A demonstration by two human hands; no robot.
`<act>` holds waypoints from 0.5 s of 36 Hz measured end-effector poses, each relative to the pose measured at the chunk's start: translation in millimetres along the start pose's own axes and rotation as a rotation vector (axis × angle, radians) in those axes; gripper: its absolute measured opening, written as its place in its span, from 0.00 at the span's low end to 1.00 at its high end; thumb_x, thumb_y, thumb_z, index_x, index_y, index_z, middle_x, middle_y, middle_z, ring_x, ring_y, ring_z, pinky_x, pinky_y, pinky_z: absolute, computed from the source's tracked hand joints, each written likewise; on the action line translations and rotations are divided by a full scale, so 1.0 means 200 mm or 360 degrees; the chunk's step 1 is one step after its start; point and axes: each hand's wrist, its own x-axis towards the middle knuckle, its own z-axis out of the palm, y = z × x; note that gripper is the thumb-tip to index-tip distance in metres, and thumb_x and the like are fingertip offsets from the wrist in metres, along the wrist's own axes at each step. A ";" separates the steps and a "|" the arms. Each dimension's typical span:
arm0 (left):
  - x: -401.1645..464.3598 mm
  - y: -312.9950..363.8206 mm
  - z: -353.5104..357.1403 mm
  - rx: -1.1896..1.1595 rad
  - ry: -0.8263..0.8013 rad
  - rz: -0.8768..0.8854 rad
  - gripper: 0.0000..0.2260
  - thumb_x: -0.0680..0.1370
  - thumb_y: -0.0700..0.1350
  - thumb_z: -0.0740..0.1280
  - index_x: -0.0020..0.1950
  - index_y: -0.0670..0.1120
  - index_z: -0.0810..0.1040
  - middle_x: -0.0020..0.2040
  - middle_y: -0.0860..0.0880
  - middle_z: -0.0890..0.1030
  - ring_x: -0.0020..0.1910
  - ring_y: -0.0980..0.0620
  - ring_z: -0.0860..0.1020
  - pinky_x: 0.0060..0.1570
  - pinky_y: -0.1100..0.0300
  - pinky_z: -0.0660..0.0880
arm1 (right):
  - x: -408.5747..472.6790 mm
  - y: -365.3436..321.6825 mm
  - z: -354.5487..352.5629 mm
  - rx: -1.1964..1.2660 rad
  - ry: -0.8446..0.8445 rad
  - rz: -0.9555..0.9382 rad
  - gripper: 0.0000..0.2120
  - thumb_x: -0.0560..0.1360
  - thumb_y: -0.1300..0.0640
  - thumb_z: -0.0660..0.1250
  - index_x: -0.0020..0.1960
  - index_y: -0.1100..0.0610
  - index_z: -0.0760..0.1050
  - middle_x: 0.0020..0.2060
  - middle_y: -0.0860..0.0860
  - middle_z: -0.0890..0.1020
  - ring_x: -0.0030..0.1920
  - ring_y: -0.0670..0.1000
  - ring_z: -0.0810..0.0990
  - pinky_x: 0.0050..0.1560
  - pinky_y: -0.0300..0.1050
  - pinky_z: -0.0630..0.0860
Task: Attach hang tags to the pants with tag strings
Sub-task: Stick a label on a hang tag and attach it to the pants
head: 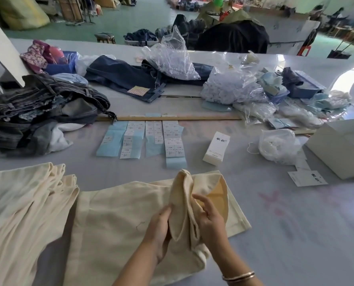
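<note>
- the cream soft cloth pants (118, 219) lie flat on the pale grey table (296, 234), right in front of the person, near the close edge.
- their long side runs left to right; one end is lifted into a bunched fold that points up and away.
- the left hand (159, 228) grips the left side of that fold, fingers curled round the cloth.
- the right hand (210, 217) pinches the right side of the fold with bent fingers; a thin shiny bangle (239, 276) sits on that wrist.
- a stack of more cream cloth pants (27, 203) lies just beside, to the left, its edges lined up in soft ridges.
- rows of small white paper labels on light blue strips (149, 139) lie flat in the middle of the table, well apart from the hands.
- a white card box with black writing (216, 148) stands tilted near them, and a flat white hang tag (307, 178) lies to the right.
- a long thin wooden ruler (172, 118) runs across behind the labels.
- the bare table to the right of the pants gives open room.
</note>
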 end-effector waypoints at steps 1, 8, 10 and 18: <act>-0.01 0.00 0.00 0.0036 -0.0001 0.0019 0.18 0.82 0.49 0.57 0.57 0.39 0.81 0.52 0.39 0.84 0.51 0.42 0.83 0.46 0.55 0.79 | 0.00 -0.01 0.00 0.0065 -0.0025 0.0038 0.17 0.78 0.58 0.63 0.49 0.34 0.77 0.35 0.42 0.82 0.35 0.39 0.79 0.36 0.31 0.73; -0.01 0.02 0.01 0.0197 -0.0017 0.0116 0.13 0.81 0.47 0.62 0.51 0.41 0.84 0.47 0.40 0.85 0.44 0.46 0.84 0.39 0.58 0.79 | 0.03 -0.02 -0.06 0.0165 -0.0088 0.0173 0.11 0.77 0.58 0.62 0.55 0.45 0.77 0.40 0.51 0.85 0.38 0.47 0.82 0.39 0.43 0.77; 0.00 0.03 0.00 0.0135 -0.0004 0.0081 0.13 0.81 0.48 0.62 0.52 0.42 0.84 0.50 0.39 0.84 0.49 0.42 0.83 0.48 0.52 0.79 | 0.03 -0.02 -0.09 0.0407 -0.0111 0.0266 0.14 0.78 0.62 0.60 0.50 0.45 0.79 0.41 0.52 0.85 0.38 0.50 0.82 0.37 0.43 0.77; 0.01 0.07 -0.04 0.0187 0.0256 0.0428 0.14 0.81 0.37 0.60 0.58 0.57 0.72 0.51 0.46 0.84 0.51 0.43 0.81 0.56 0.44 0.77 | 0.01 -0.03 -0.11 0.0850 -0.0179 0.0360 0.10 0.77 0.60 0.65 0.50 0.47 0.81 0.47 0.54 0.84 0.44 0.51 0.83 0.43 0.47 0.79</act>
